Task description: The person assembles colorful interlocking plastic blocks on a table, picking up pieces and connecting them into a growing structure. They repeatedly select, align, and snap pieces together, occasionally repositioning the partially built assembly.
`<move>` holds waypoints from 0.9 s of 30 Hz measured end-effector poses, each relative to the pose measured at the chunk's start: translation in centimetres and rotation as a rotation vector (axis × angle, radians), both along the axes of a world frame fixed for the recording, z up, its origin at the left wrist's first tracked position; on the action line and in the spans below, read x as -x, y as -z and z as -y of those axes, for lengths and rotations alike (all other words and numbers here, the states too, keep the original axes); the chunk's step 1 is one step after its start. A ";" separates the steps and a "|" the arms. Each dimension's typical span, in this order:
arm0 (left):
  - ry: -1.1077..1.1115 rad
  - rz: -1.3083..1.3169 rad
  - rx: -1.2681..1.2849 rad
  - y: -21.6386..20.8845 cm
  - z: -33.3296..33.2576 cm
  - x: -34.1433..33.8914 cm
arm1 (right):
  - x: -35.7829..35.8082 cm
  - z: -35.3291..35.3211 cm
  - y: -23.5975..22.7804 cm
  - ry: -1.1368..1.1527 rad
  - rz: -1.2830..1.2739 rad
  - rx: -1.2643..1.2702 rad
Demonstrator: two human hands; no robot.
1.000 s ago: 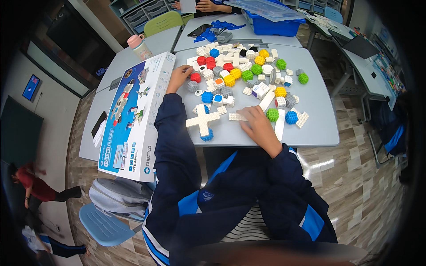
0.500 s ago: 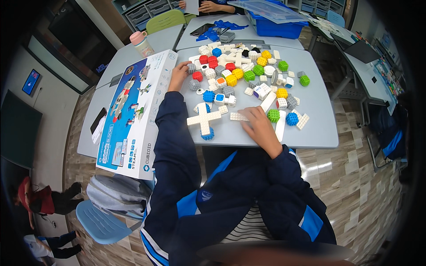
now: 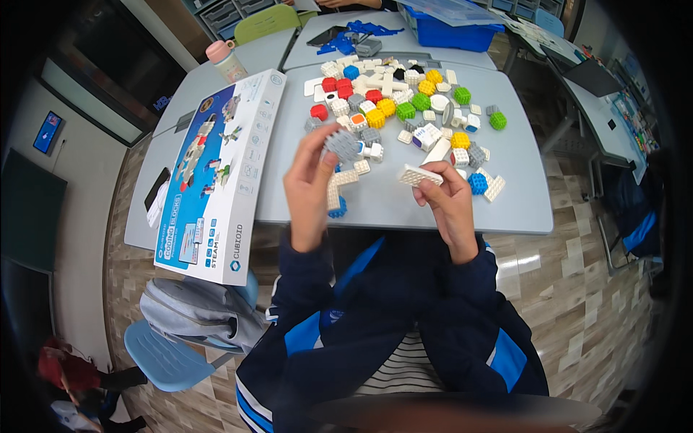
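Observation:
Raised over the table's near left side, my left hand (image 3: 309, 191) is closed on a grey studded cube block (image 3: 342, 145), held between thumb and fingers. My right hand (image 3: 451, 206) pinches a short white studded plate (image 3: 420, 175) above the near edge. The two held pieces are apart. Partly behind my left hand lies a white cross-shaped piece (image 3: 341, 185), with a blue block (image 3: 337, 207) at its lower end. Beyond both hands spreads a pile of white, red, yellow, green, grey and blue blocks (image 3: 375, 117).
A large printed box (image 3: 216, 173) stands along the left, near a pink-capped bottle (image 3: 226, 61). At the far side are a blue bin (image 3: 451, 32) and blue flat parts (image 3: 357, 37). A grey backpack (image 3: 198, 310) rests on a light-blue chair (image 3: 162, 357).
My left hand has come back from the pile's left edge with the grey block. My right hand has lifted the white plate off the table.

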State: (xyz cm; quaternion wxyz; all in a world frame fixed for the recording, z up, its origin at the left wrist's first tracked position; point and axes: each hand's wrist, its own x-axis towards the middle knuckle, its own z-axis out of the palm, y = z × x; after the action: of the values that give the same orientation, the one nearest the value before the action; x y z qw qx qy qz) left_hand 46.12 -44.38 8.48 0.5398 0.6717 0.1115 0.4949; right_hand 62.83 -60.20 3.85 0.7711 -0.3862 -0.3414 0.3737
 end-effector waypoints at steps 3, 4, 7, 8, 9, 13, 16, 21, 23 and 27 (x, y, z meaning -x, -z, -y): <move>0.009 0.070 -0.025 1.7 4.1 -1.2 | 0.6 1.4 -1.4 -0.090 -0.116 -0.069; 0.014 0.114 -0.048 2.3 5.2 -1.8 | 1.1 1.4 -1.5 -0.054 -0.087 -0.055; 0.055 0.192 0.031 3.7 7.8 -2.9 | 2.1 1.8 -1.7 0.017 -0.004 0.016; 0.037 0.210 -0.040 4.0 8.0 -3.1 | 2.4 1.9 -1.7 0.020 -0.018 0.000; 0.035 0.207 -0.028 4.3 8.1 -3.2 | 2.6 1.9 -1.6 0.022 -0.035 -0.019; 0.066 0.208 0.037 5.0 8.0 -3.2 | 2.7 2.2 -1.4 -0.049 -0.080 0.019; 0.102 0.201 0.102 5.3 7.8 -3.1 | 2.3 2.2 -1.0 -0.056 -0.077 0.019; 0.219 0.094 0.269 5.2 7.4 -2.1 | 1.4 2.8 0.2 -0.135 -0.085 0.079; 0.291 -0.002 0.320 5.2 7.2 -1.5 | 0.9 3.0 0.8 -0.136 -0.054 0.114; 0.278 -0.261 0.106 5.4 6.2 -1.5 | -0.4 3.2 1.6 0.036 0.089 0.209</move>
State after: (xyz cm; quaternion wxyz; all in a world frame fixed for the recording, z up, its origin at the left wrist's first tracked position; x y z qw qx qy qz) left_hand 47.59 -50.58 3.09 0.6186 0.7097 0.1122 0.3178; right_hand 63.24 -63.39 2.26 0.7172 -0.4869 -0.3275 0.3759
